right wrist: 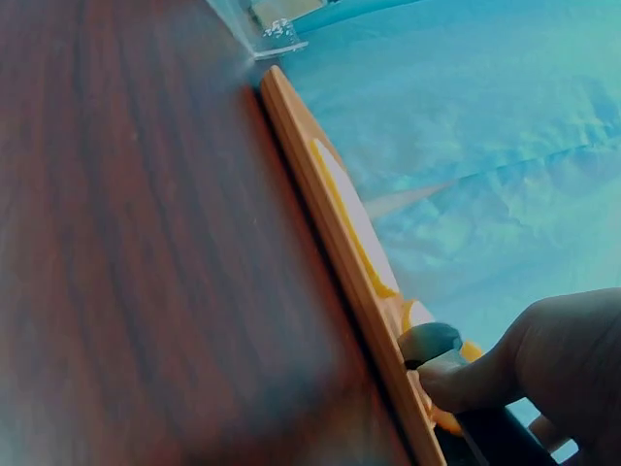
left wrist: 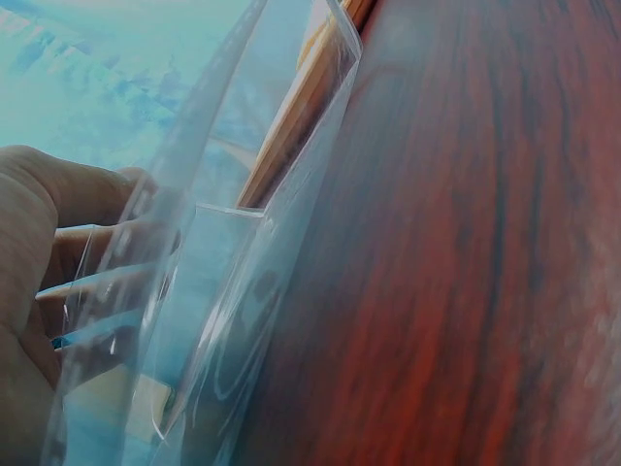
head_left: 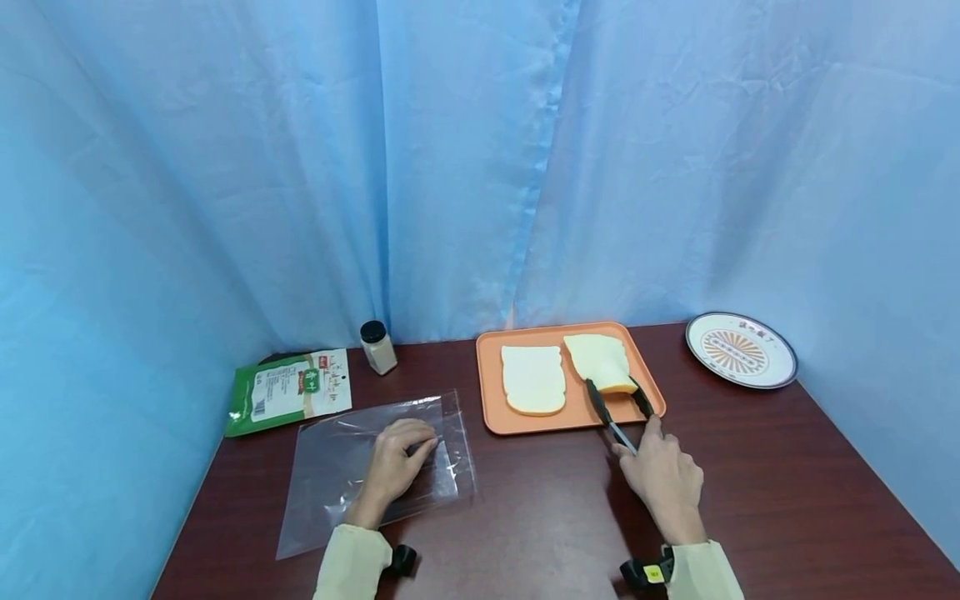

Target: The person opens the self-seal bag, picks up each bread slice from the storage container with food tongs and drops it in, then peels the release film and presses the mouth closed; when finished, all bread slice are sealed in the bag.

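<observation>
My left hand (head_left: pixel 396 463) pinches the upper layer of a clear plastic bag (head_left: pixel 318 479) that lies on the table at left. In the left wrist view the bag's film (left wrist: pixel 209 320) stands raised beside the fingers. My right hand (head_left: pixel 667 482) holds tongs (head_left: pixel 597 402) with black tips. The tips straddle the near end of the right bread slice (head_left: pixel 598 354), which looks slightly bent. A second bread slice (head_left: pixel 534 379) lies flat on the left half of the orange tray (head_left: pixel 517 427). In the right wrist view the thumb presses on the tongs (right wrist: pixel 427 342).
A green and white packet (head_left: pixel 288 393) lies at the back left, with a small black-lidded jar (head_left: pixel 378 347) next to it. To the right of the tray a white patterned plate (head_left: pixel 741 350) sits near the table's back corner. Blue curtains (head_left: pixel 465 167) hang behind and at both sides.
</observation>
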The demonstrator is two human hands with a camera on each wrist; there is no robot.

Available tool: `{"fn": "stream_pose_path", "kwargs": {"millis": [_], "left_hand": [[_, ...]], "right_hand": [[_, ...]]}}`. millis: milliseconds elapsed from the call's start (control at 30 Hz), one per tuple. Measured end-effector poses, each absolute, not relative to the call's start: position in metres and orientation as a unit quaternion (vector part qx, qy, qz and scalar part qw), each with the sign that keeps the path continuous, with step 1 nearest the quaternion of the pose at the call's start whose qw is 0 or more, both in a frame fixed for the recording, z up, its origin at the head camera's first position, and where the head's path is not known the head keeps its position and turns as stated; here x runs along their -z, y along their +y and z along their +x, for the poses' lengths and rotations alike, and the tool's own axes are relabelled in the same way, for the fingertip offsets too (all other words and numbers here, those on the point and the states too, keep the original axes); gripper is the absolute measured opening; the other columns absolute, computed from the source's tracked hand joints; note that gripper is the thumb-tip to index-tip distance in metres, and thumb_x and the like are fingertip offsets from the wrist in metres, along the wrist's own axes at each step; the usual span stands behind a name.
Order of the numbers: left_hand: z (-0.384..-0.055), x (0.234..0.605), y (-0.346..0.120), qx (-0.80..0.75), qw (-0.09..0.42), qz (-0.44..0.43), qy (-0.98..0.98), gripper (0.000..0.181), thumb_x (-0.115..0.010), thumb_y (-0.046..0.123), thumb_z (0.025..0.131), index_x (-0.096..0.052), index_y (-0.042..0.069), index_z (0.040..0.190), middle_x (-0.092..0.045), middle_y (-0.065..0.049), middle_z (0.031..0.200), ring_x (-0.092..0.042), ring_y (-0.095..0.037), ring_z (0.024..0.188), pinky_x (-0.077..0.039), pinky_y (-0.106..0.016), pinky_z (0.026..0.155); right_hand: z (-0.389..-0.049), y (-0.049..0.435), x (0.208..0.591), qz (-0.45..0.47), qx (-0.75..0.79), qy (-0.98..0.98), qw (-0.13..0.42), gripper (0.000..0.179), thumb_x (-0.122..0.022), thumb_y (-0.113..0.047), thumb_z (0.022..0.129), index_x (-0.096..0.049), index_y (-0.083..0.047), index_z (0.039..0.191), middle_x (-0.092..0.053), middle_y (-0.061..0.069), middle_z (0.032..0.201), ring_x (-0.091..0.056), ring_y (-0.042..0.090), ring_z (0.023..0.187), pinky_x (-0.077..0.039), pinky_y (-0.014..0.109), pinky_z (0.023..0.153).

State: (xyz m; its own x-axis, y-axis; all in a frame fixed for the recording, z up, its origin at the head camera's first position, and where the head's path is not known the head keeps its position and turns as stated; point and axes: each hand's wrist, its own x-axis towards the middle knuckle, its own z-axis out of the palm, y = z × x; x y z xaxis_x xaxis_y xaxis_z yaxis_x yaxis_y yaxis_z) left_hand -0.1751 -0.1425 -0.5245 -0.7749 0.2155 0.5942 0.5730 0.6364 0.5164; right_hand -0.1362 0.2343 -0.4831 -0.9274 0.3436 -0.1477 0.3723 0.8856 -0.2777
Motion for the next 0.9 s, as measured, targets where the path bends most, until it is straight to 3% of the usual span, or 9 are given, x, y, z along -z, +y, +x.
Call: {"fn": "stream_pose_path", "kwargs": {"millis": [433,667,900], "left_hand": [[-0.175,0.525,-0.142,0.362,0.249,-0.225,-0.870,0.008,-0.083,0.005,0.078,-0.081,0.006,0.085,-0.078,-0.006,0.089,-0.073,-0.023,0.091,-0.059,-0.043,0.084],[-0.175,0.524,-0.143,0.363,0.251,-0.226,-0.868,0.008,-0.083,0.004,0.077,-0.080,0.006,0.085,-0.078,-0.006,0.089,-0.073,-0.023,0.091,-0.059,-0.044,0.084],[-0.175,0.522,-0.145,0.368,0.252,-0.227,-0.866,0.007,-0.083,0.004,0.078,-0.080,0.006,0.084,-0.078,-0.007,0.089,-0.073,-0.023,0.091,-0.059,-0.043,0.084]], "right_hand": [[-0.114,0.273,0.482,0.119,0.160,0.980,-0.015,0.082,-0.066,-0.048,0.092,-0.034,-0.002,0.152,-0.061,0.033,0.117,-0.060,0.035,0.062,-0.044,0.042,0.048],[-0.107,0.286,0.480,0.058,0.153,0.985,-0.059,0.080,-0.068,-0.050,0.091,-0.039,-0.007,0.151,-0.062,0.032,0.124,-0.065,0.053,0.084,-0.049,0.056,0.057],[-0.105,0.292,0.484,-0.023,0.150,0.981,-0.123,0.075,-0.075,-0.047,0.086,-0.049,-0.012,0.146,-0.067,0.023,0.123,-0.069,0.044,0.081,-0.050,0.053,0.055]]}}
